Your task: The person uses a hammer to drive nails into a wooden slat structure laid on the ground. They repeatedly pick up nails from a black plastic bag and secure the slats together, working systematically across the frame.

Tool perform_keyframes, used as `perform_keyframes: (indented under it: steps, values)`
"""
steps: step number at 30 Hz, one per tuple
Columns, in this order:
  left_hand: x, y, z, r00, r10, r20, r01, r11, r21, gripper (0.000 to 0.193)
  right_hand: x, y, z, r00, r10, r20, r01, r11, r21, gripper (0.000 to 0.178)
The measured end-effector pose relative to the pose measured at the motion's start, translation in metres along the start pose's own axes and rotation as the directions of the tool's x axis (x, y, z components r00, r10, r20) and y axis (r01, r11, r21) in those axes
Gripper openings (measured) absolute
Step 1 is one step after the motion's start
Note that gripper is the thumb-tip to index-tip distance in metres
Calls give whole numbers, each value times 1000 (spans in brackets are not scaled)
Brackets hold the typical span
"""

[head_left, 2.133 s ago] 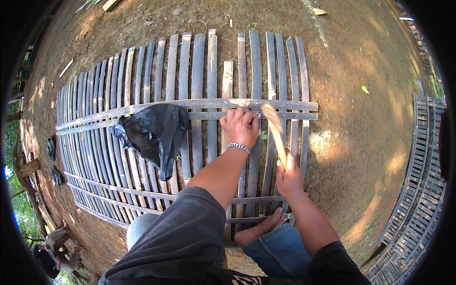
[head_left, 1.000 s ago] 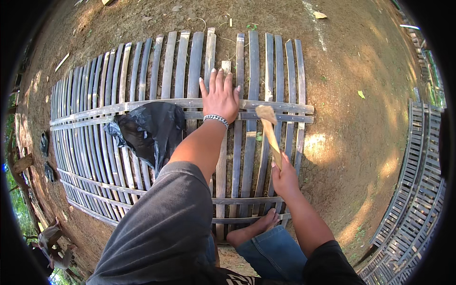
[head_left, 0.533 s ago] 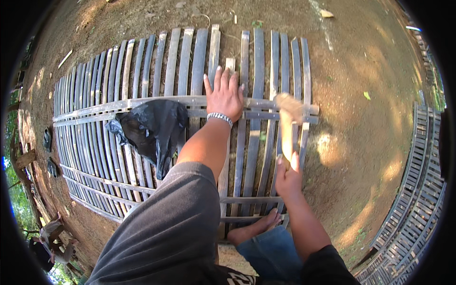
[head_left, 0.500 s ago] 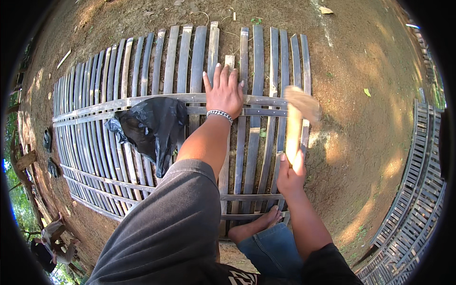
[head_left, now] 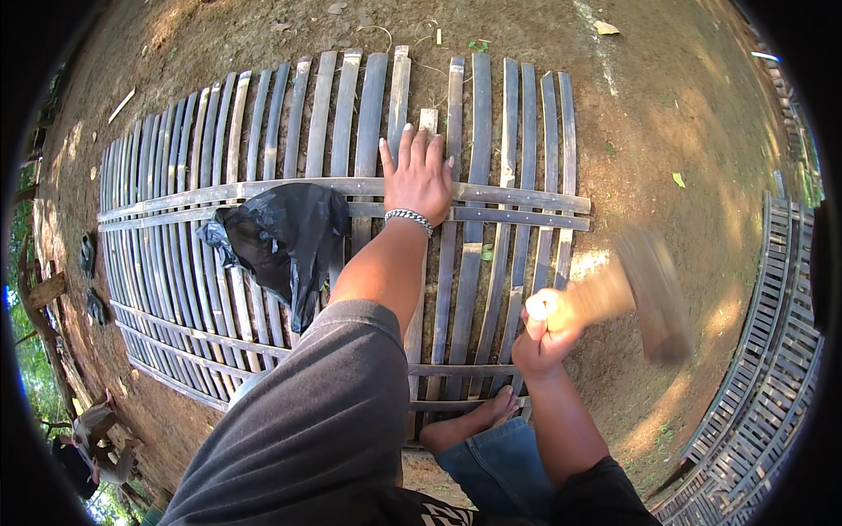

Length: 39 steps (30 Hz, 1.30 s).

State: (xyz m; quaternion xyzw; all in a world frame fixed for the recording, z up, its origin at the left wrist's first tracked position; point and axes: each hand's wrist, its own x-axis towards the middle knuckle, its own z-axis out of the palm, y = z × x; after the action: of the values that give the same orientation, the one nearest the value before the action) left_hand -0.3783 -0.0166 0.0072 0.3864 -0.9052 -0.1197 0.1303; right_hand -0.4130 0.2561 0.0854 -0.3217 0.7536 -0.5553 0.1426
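Fingers (head_left: 418, 154) of the left hand (head_left: 417, 195) are fanned apart, palm down, across the upper part of a slatted bamboo panel (head_left: 320, 114), their tips pointing away from the person. Beneath them runs a short slat (head_left: 428, 120), whose pale end shows just beyond the fingertips and stops lower than the ends of its neighbours. The palm covers part of the upper pair of crosspieces (head_left: 526, 197), which reappears on both sides of the hand, with small pale dots along its right stretch. A silver chain bracelet (head_left: 409, 219) circles the left wrist. The right hand (head_left: 545, 333) has its fingers curled tightly around the handle of a wooden mallet (head_left: 653, 298), held up near the panel's right edge; the mallet's head is blurred and juts to the right, in front of bare brown soil (head_left: 645, 131). On the panel, left of the left forearm, lies a crumpled black plastic bag (head_left: 289, 237), draped over the crosspieces and slats. A bare foot (head_left: 478, 422) rests at the near edge, by the lower pair of crosspieces (head_left: 465, 370), below a blue denim trouser leg (head_left: 495, 465). Another slatted panel (head_left: 759, 351) stretches along the far right, well apart, and a small yellow leaf (head_left: 678, 180) lies on the soil between.
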Motion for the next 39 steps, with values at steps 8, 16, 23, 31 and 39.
perform_keyframes:
  steps: [8, 16, 23, 31, 39]
  values:
    - [2, 2, 4, 1000, 0, 5, 0, 1000, -9, 44, -3, 2, -2, 913, 384, 140, -294, 855, -428, 35]
    - [4, 9, 0, 1000, 8, -21, -8, 1000, -28, 43, -23, 21, -10, 975, 36, 220, 107, 788, -606, 29]
    - [4, 3, -4, 1000, -8, -30, 7, 1000, -24, 43, -51, 23, -53, 798, 570, 196, -353, 704, -616, 50]
    - [-25, -13, -45, 988, 140, 64, -104, 914, -391, 44, -72, 0, -150, 742, 552, 381, -186, 715, -674, 49]
    - [-97, -82, -229, 883, 9, -468, -340, 701, -627, 20, -105, 10, -161, 602, 718, 350, -289, 605, -742, 50]
